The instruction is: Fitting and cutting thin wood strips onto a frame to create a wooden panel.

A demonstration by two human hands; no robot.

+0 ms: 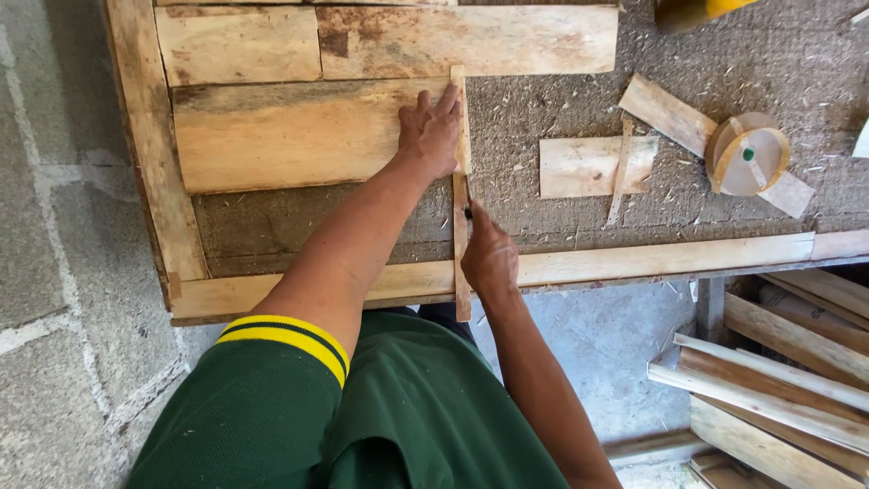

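The left hand lies flat, fingers spread, on the end of a wide board and on a thin wooden strip that stands across it like a ruler. It grips nothing; pressing down like this likely keeps the strip from sliding. The strip runs from the board down past the front edge of the surface. The right hand is just beside the strip, its grip closed on a small dark thing, maybe a pencil, with the tip touching the strip's edge, as if using it as a straight guide. More boards lie side by side above the wide one, inside a wooden frame. Off to the right sit a short plank and a roll of tape, well apart from the hands. Spare slats are piled below on the floor.
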